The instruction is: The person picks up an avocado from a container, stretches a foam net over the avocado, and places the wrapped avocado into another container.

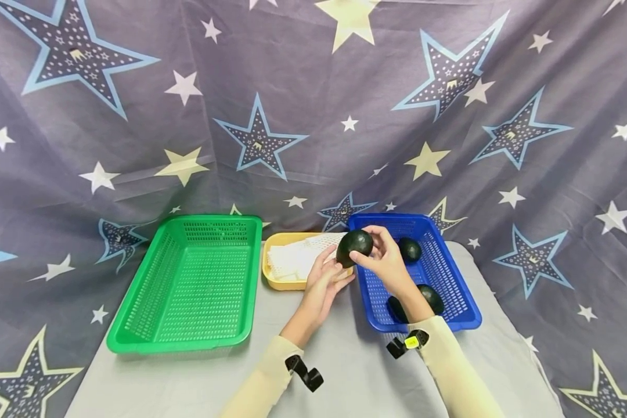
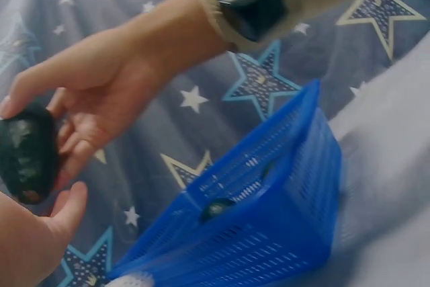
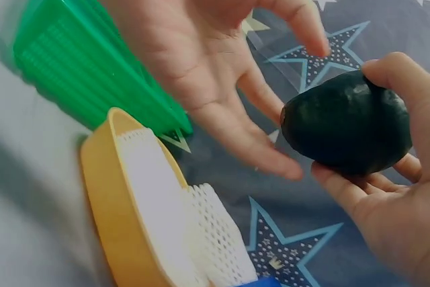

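A dark green avocado (image 1: 355, 248) is gripped by my right hand (image 1: 388, 262), with the thumb on its near side. My left hand (image 1: 321, 285) is beside its lower left end, fingers spread and palm turned toward it. In the right wrist view, the avocado (image 3: 349, 124) sits between the right thumb and fingers, while the left hand's fingers (image 3: 255, 156) extend to its tip, not wrapped round it. White foam net sleeves (image 1: 292, 259) lie in a yellow basket (image 1: 284, 285) just behind the left hand.
A blue basket (image 1: 472, 319) on the right holds more avocados (image 1: 410, 250), partly covered by the right forearm. On the left stands a green basket (image 1: 204, 302) with nothing visible inside. A star-patterned cloth (image 1: 313, 116) hangs behind the grey-white table (image 1: 339, 360).
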The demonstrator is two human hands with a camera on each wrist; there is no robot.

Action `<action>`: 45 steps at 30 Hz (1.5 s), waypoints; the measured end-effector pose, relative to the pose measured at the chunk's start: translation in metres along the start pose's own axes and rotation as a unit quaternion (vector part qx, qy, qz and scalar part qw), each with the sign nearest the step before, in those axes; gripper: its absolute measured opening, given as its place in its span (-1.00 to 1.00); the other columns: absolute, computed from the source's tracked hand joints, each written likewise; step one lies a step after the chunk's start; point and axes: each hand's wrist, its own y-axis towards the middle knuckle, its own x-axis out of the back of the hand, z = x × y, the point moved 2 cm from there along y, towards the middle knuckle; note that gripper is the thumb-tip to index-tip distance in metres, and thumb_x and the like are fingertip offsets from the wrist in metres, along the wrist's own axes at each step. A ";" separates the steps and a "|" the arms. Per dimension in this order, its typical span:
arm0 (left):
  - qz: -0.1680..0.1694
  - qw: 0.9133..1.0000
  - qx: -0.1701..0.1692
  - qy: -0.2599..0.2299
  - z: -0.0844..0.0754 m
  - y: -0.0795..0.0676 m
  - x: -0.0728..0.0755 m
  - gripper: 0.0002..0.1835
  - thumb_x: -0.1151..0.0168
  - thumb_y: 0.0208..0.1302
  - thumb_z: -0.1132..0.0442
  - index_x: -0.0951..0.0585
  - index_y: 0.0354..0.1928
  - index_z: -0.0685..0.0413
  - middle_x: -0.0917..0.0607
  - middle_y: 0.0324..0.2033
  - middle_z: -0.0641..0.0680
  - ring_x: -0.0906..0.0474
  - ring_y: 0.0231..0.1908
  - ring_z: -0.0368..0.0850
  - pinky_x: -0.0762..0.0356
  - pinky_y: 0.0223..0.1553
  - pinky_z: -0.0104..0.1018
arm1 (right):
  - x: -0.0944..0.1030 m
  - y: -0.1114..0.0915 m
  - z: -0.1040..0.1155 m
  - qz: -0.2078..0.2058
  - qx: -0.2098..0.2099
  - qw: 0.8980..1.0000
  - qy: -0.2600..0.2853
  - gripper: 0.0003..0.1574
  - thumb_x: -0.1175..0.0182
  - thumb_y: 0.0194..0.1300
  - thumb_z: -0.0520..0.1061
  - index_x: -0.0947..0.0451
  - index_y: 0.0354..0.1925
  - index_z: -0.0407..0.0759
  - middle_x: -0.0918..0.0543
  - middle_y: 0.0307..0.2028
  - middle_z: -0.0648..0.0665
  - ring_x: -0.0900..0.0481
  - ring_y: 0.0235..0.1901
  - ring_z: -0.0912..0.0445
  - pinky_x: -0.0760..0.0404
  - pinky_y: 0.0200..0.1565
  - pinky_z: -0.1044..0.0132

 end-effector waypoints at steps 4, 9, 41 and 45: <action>0.005 1.000 0.019 -0.013 -0.010 -0.002 0.004 -0.37 -0.05 0.51 0.36 -0.16 0.54 0.17 -0.41 0.34 0.33 -0.63 0.11 0.01 -0.36 0.39 0.20 | -0.008 -0.004 -0.003 -0.001 -0.007 1.000 0.019 -0.24 -0.34 0.16 -0.46 -0.27 0.27 -0.44 -0.65 -0.03 0.04 -0.65 -0.07 0.23 -0.64 -0.03 0.48; -0.011 1.000 0.010 0.009 -0.018 -0.004 0.010 -0.42 -0.11 0.48 0.41 -0.28 0.49 0.17 -0.43 0.35 0.32 -0.64 0.08 -0.12 -0.56 0.27 -0.05 | -0.015 -0.007 -0.004 0.016 0.008 1.000 0.024 -0.23 -0.38 0.13 -0.47 -0.30 0.26 -0.43 -0.66 -0.01 0.02 -0.66 -0.05 0.21 -0.67 -0.04 0.47; -0.088 0.968 0.026 0.232 -0.011 -0.030 0.082 -0.50 -0.37 0.29 0.41 -0.55 0.27 0.26 -0.60 0.20 0.27 -0.61 0.12 -0.05 -0.61 -0.01 -0.50 | -0.040 -0.043 -0.044 0.113 -0.013 0.973 -0.200 -0.20 -0.52 0.12 -0.27 -0.46 0.30 -0.33 -0.63 0.19 -0.33 -0.64 0.12 -0.18 -0.69 0.12 0.04; -0.095 0.966 0.049 0.237 -0.001 -0.035 0.093 -0.50 -0.35 0.31 0.39 -0.53 0.29 0.26 -0.60 0.20 0.28 -0.60 0.14 -0.03 -0.60 -0.01 -0.52 | -0.046 -0.047 -0.057 0.119 -0.026 0.971 -0.208 -0.22 -0.51 0.13 -0.27 -0.46 0.29 -0.35 -0.61 0.20 -0.36 -0.61 0.17 -0.22 -0.67 0.17 0.01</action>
